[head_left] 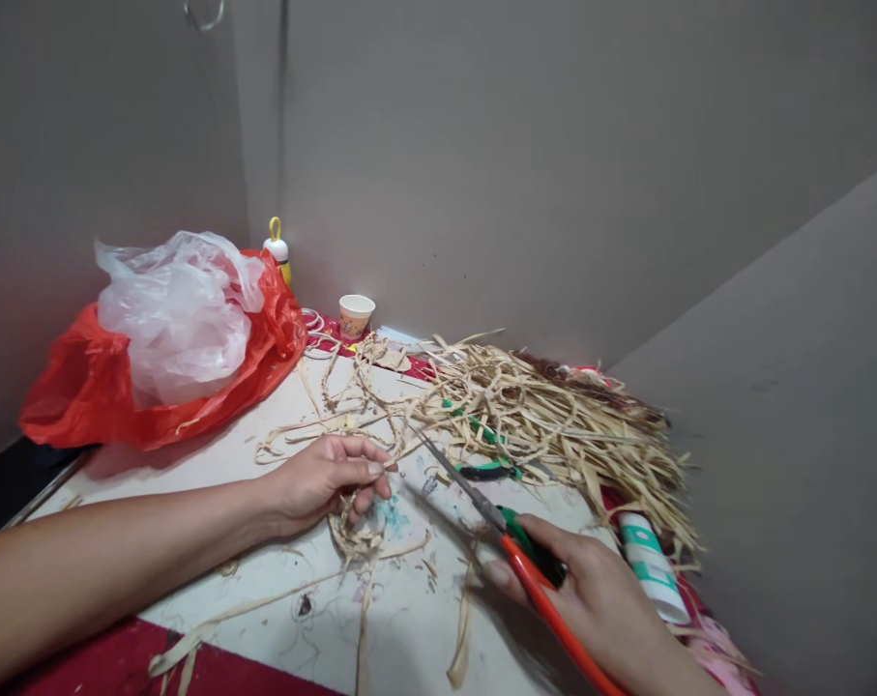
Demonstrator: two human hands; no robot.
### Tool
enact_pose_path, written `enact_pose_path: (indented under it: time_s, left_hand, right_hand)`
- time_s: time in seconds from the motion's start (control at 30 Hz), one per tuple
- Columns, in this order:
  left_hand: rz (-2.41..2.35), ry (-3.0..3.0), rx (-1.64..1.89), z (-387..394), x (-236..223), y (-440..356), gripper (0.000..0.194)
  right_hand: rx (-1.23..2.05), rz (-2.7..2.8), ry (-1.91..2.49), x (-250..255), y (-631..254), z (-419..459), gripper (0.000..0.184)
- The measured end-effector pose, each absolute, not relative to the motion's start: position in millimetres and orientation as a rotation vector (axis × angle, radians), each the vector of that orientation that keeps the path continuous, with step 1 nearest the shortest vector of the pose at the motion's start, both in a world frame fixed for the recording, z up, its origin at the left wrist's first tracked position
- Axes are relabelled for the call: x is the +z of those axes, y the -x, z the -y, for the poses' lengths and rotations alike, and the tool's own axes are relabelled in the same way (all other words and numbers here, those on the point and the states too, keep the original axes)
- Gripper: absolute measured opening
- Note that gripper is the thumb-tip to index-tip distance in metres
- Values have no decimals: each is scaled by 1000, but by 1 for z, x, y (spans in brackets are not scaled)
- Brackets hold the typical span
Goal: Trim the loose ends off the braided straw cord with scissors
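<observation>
1. Grip, left hand [336,478]: thumb and fingers drawn together on a pale strand [392,463]; narrow pinch. Curled, knotted straw braid [357,541] hangs just under the fingers, over the white top of the table [264,604].
2. Grip, right hand [598,590]: closed around the orange handle of the scissors [474,496]. Blades look parted, but the lower dark streak is blurred and could be a shadow; cannot tell how wide.
3. Key relation: pinched strand lies to the left of the right hand and farther from the person, off the blade end of the scissors. Upper blade tip is near the left fingertips, a little to their right and beyond them; no contact seen. Left hand is the nearer one to the braid, effectively at it.
4. Scissors, long axis: slanted, handle near the person at lower right, tip pointing away and leftward, crossing in front of the right hand.
5. Strand, long axis: short run from the left fingertips, away and slightly rightward, towards the blade tip. Braid below is bunched into a rough loop, so no single clear axis; one thin tail trails right.
6. Nearby: green-and-black tool [488,472] beyond the blades, beside the straw pile [604,435].
</observation>
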State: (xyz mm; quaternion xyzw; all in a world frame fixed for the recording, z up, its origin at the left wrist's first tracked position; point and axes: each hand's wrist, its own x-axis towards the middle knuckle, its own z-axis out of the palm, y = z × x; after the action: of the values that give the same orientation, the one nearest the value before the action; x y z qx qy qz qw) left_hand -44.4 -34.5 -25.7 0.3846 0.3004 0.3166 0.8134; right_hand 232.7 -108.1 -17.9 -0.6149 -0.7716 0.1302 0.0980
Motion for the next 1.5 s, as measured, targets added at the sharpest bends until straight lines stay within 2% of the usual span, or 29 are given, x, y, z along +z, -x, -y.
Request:
enact_pose_path:
  time_s: [0.23,0.47,0.73,0.93,1.03,1.2,1.33,1.5]
  left_hand:
    - [-618,-829,748,30,-25,46,18]
    - [-512,-823,677,34,-21,46,18]
    - [-426,-828,566,36,-20,48,26]
    - [-394,-979,573,43,-16,48,40]
    - [-412,-1013,572,45,-16,47,47]
    - [-493,-1040,563,42,-18,48,45]
    - [-710,-1220,536,36,-19,48,36]
    - [-887,-1524,723,30,-10,51,19]
  right_hand:
    - [446,2349,1786,-16,-232,109,25]
    - [745,1826,1653,-13,-223,108,30]
    - [1133,1539,1401,8,-201,108,26]
    - [1360,1228,1232,-2,-159,86,30]
    - [1356,1174,1149,-11,-141,75,32]
    - [1213,1208,1157,-11,-134,67,33]
    - [945,1206,1195,0,-148,58,34]
    - [662,1143,1186,8,-168,48,33]
